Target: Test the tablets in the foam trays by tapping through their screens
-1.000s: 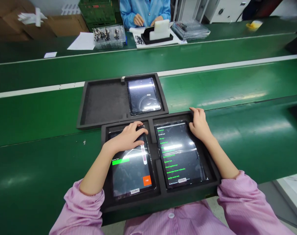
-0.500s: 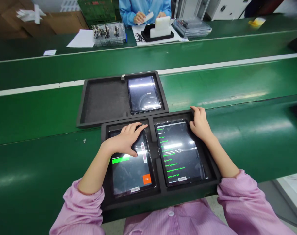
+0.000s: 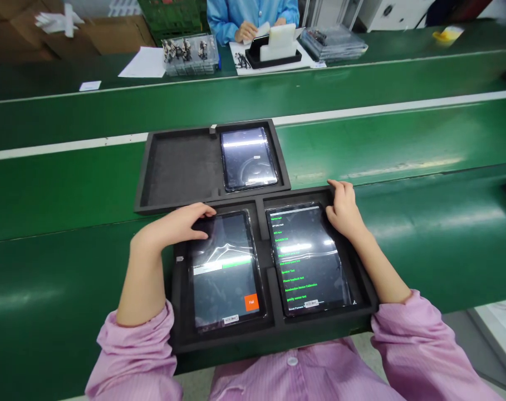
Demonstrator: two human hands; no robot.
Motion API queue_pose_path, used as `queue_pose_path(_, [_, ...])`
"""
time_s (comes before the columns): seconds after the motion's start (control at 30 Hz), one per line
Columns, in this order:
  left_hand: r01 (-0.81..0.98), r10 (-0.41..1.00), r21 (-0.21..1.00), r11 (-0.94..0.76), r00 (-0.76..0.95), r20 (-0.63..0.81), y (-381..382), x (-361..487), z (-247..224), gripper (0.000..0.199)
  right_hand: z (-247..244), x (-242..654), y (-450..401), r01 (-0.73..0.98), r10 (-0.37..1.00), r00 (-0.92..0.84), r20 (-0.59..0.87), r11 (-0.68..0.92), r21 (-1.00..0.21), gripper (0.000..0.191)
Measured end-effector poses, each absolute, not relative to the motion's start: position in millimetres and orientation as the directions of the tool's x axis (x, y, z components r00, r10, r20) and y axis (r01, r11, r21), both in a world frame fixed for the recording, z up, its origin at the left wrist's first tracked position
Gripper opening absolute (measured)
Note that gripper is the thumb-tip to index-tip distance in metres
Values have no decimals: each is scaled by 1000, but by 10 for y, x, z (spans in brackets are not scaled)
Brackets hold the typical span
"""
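Left hand point(image 3: 186, 224): loosely curled at upper-left corner of left tablet point(image 3: 225, 273), gripping nothing visible; contact unclear. Right hand point(image 3: 343, 210): fingers bent over near tray's point(image 3: 270, 283) right rim, beside right tablet point(image 3: 311, 262). Both tablets lay in 2 compartments, screens lit. Far tray point(image 3: 180, 170) held 1 tablet, right side.

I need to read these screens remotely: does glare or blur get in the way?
Head view: bright reflections streak the left tablet and wash over some lines on the right tablet; head view: a glare band crosses the far tablet, and its label print is too small to read.
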State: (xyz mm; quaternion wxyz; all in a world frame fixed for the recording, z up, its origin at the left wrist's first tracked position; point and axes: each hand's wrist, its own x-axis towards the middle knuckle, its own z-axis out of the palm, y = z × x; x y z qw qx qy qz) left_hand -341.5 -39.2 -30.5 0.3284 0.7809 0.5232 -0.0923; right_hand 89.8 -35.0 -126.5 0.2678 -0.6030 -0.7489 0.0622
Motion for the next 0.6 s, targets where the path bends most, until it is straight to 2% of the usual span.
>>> queue_pose_path(0.1, [922, 769, 320, -218, 365, -525, -392, -3445, -251, 59, -1264, 898, -347, 868, 939, -131, 319, 264, -421, 73])
queue_pose_path(0.2, [955, 797, 134, -266, 296, -527, -469, -3218, -272, 68, -1258, 895, -345, 878, 938, -134, 320, 263, -401, 71])
queue_pose_path(0.3, [962, 835, 6, -273, 240, -495, -563, -2985, -308, 66, -1249, 888, -347, 886, 935, -133, 328, 260, -384, 69])
queue_pose_path(0.4, [953, 829, 3, -304, 266, -491, -603, -2918, -318, 58, -1246, 885, -349, 886, 937, -128, 326, 255, -386, 68])
queue_pose_path(0.6, [942, 835, -22, -335, 286, -470, -576, -2995, -348, 58, -1258, 886, -348, 875, 939, -125, 320, 256, -410, 70])
